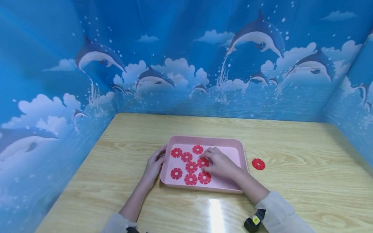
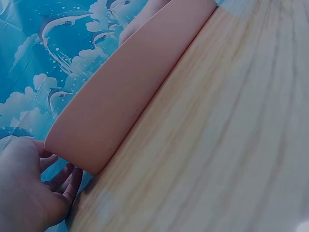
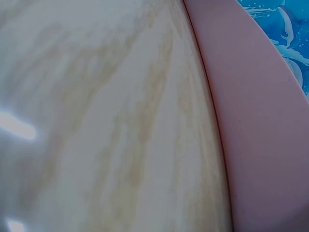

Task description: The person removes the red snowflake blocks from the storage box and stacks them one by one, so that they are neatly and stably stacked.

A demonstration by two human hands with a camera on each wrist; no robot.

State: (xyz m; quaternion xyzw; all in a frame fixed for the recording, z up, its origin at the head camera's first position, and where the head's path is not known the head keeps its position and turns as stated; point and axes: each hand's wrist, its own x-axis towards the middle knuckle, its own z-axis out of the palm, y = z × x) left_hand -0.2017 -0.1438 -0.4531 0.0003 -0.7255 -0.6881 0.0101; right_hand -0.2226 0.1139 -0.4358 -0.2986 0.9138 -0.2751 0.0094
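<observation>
A pink rectangular tray point(image 1: 232, 153) stands on the table with several red notched interlocking discs point(image 1: 176, 173) lying flat in its left and middle parts. Along the tray's left wall rests my left hand point(image 1: 153, 165). In the left wrist view, that hand's bent fingers point(image 2: 72, 186) touch the outside of the tray at its corner. My right hand point(image 1: 219, 164) reaches over the right part of the tray, its thumb and fingertips at opposite edges of one red interlocking disc point(image 1: 203, 162). The right wrist view shows only the tray's outer wall point(image 3: 260, 121), not the hand.
One more red disc point(image 1: 258, 164) lies on the wooden table point(image 1: 298, 154) to the right of the tray. Blue dolphin-print sheeting point(image 1: 184, 42) walls off the back and both sides. Black wrist cameras point(image 1: 252, 223) sit at the sleeves.
</observation>
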